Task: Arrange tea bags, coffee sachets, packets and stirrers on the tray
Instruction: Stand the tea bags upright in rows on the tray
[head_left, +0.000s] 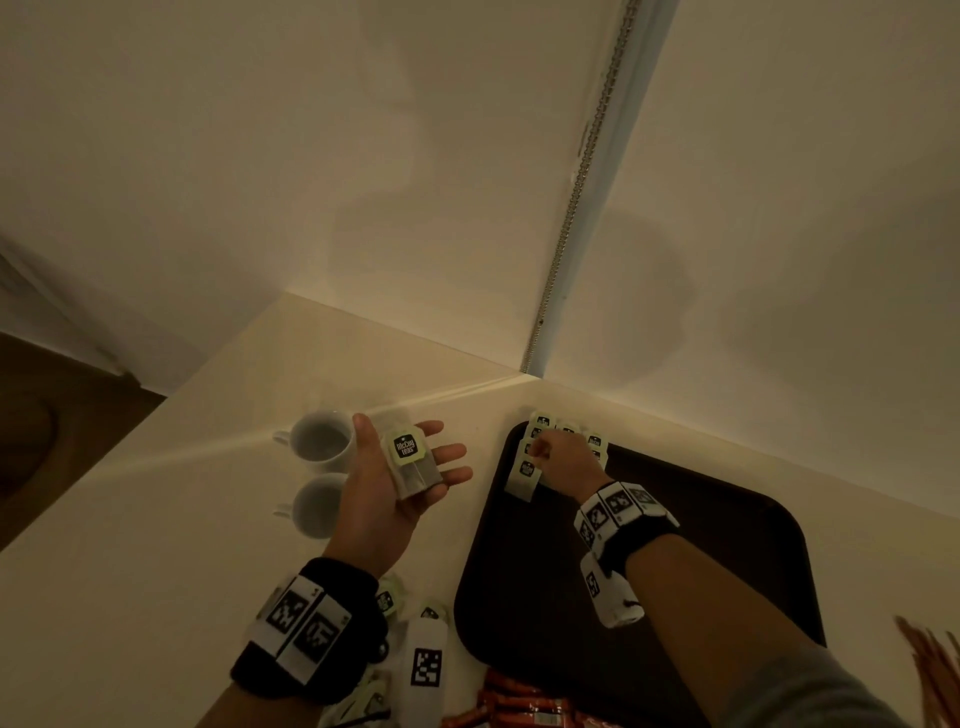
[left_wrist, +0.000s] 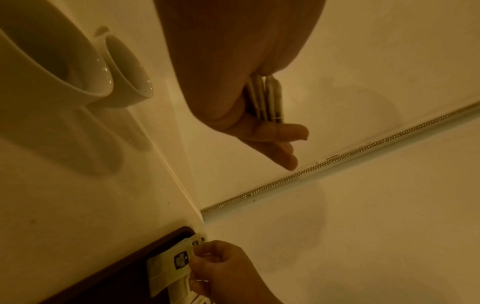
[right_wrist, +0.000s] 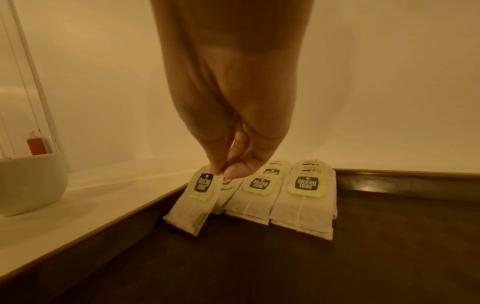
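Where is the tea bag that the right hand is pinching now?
The white paper tea bag, pinched at its tag by the right hand, stands tilted at the far left corner of the dark brown tray, just left of the stacked tea bags.

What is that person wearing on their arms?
Each wrist has a black band: left wristband, right wristband. White tags with black square patterns are fixed on them. The right arm also has a grey sleeve. The hands are bare.
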